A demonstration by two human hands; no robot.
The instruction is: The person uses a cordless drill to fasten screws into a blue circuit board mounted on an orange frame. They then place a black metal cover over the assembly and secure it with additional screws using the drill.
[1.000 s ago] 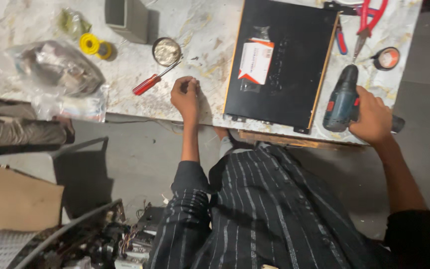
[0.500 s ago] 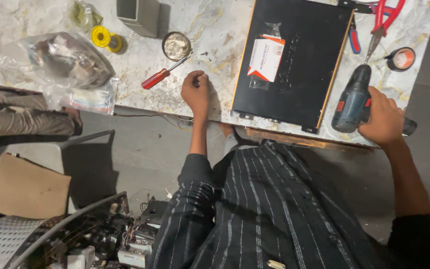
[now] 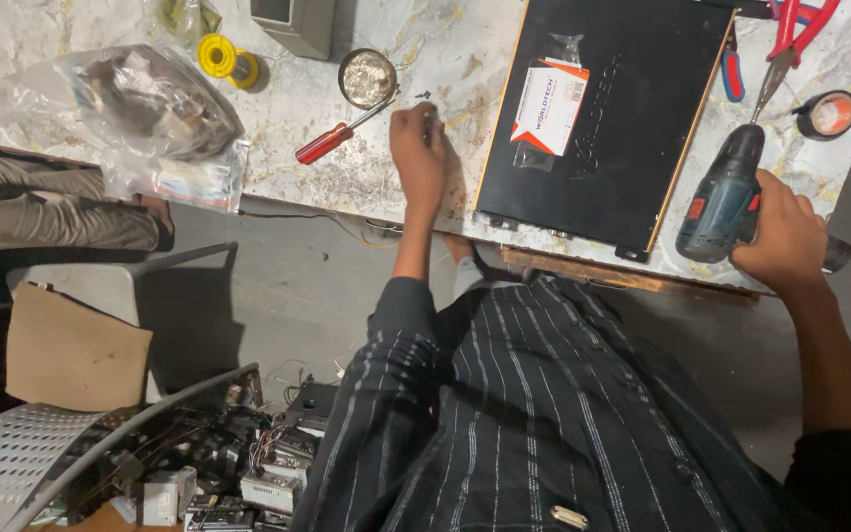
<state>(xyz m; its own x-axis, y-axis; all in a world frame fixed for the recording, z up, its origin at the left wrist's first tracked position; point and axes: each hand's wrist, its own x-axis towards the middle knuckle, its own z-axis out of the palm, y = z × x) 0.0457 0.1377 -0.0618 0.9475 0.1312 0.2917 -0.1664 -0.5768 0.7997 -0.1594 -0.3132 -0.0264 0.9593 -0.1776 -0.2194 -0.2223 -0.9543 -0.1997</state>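
Looking down from the head camera: the right hand (image 3: 785,236) is wrapped around the handle of a cordless drill (image 3: 726,197) lying on the marble table (image 3: 278,118) beside a black flat case (image 3: 603,118). The left hand (image 3: 419,148), fingers pinched together, rests near a red screwdriver (image 3: 332,141) and a small round tin (image 3: 366,77).

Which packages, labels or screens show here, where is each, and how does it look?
Small clear packet with a white, orange and black card: lying on the flat black case; rectangular.
Clear plastic bag: left end of the marble table; crumpled, holding dark items.
Label on the cordless drill: small red patch on its side; right hand grips the drill.
No screens.
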